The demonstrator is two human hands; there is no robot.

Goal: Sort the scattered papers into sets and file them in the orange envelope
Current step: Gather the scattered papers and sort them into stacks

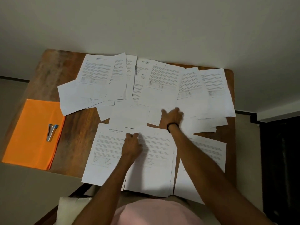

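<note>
Papers (97, 73) cover the table (78, 135); the envelope (32, 132) lies at its left edge. Right hand (172, 116) rests spread on middle sheets; left hand (132, 144) touches near sheets, grip unclear. Overlapped sheets may drag, mixing sets.

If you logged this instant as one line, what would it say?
stage: sorting | left hand: on near papers | right hand: on middle papers | orange envelope: at left, stapler on top

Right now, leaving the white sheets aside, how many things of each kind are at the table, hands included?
Orange envelope: 1
Stapler: 1
Hands: 2 (left hand, right hand)
Black wristband: 1
Total: 5
White sheets overlap too much to count.
</note>
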